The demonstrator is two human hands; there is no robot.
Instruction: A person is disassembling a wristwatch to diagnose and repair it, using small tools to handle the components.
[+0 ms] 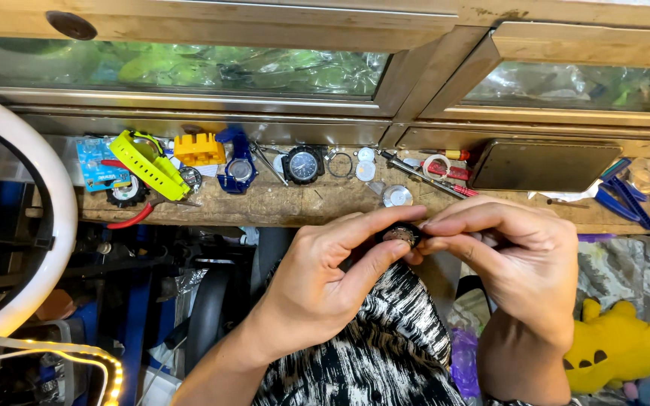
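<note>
Held close over a lap in black-and-white patterned cloth (385, 346): a small round watch case (402, 235), open metal back turned up toward the camera, pinched between both hands. No long axis to tell on so round a piece; mostly hidden by fingers.

Beyond, a worn wooden bench ledge (295, 203) strewn with parts: a black round watch (304, 165), a blue watch holder (238, 167), a yellow case block (199, 149), a lime-yellow strap (148, 164), red-handled pliers (141, 214), a dark phone (543, 165) lying flat. Farther still, glass-fronted cabinet doors (189, 68). At the left edge, a white ring light (58, 218); low right, a yellow soft toy (615, 342).

Left hand (325, 286) curled narrow, thumb and forefinger gripping the case. Right hand (513, 259) likewise closed tight, fingertips pressed to the case's right edge; anything held in them cannot be made out.
</note>
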